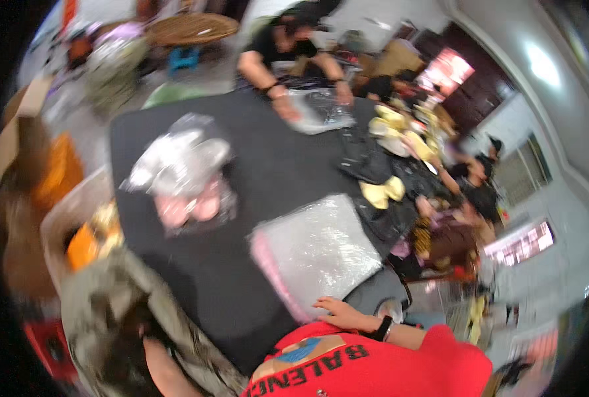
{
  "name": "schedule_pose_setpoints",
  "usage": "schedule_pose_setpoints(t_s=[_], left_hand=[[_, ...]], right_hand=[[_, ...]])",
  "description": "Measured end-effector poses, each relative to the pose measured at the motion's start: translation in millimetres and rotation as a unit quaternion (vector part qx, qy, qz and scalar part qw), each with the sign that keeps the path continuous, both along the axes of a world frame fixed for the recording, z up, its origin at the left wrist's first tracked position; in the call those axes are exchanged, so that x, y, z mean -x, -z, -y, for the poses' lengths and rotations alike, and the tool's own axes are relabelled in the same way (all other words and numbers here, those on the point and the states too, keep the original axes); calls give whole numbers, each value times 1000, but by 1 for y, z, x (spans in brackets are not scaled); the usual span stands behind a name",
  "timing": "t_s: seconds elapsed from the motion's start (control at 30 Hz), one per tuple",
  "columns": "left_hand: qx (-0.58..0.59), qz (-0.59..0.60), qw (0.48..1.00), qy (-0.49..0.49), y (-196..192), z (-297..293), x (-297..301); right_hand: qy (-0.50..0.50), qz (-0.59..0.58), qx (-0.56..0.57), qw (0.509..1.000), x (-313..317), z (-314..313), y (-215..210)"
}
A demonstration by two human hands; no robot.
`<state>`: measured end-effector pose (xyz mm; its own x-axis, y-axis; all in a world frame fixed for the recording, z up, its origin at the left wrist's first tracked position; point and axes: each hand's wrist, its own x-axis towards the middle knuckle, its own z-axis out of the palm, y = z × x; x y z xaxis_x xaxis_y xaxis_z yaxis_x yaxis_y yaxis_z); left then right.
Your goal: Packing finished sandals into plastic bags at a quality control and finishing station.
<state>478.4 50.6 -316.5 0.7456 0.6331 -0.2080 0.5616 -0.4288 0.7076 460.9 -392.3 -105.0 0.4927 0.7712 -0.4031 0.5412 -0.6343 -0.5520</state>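
Observation:
My left hand [149, 339] reaches down into an olive-green sack [109, 291] at the lower left; its fingers are lost in the dark opening, and what they touch cannot be seen. My right hand [342, 313] lies open with its fingers stretched out, at the near edge of a stack of clear plastic bags [321, 248] with a pink left edge. On the dark table [261, 165], farther left, sit crumpled clear plastic bags [182, 155] and a bag of pink rounded pieces [192, 204].
Across the table a person [288, 56] handles a clear bag [317, 109]. Yellow pieces [382, 192] and black bags [367, 159] lie along the right side, with other people [473, 175] beyond. A bin [59, 228] stands left beside an orange bag [59, 169].

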Motion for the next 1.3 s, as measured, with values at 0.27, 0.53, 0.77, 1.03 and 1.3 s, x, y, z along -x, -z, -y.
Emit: schedule_pose_setpoints(t_s=[0.27,0.53,0.77,1.03,1.3], left_hand=[[101,131,986,27,51,34,-36],[213,177,956,-95,98,45,59],[304,207,912,-182,122,53,124],[402,206,852,-263,141,41,195],[457,199,763,-412,141,32,307]], right_hand=[[78,-94,44,992,0,-20,-7],[74,-123,33,989,-14,-36,-1],[82,-149,7,985,-20,-51,-4],[123,-160,22,979,-18,-60,-9],[121,-163,42,978,-23,-64,-12]])
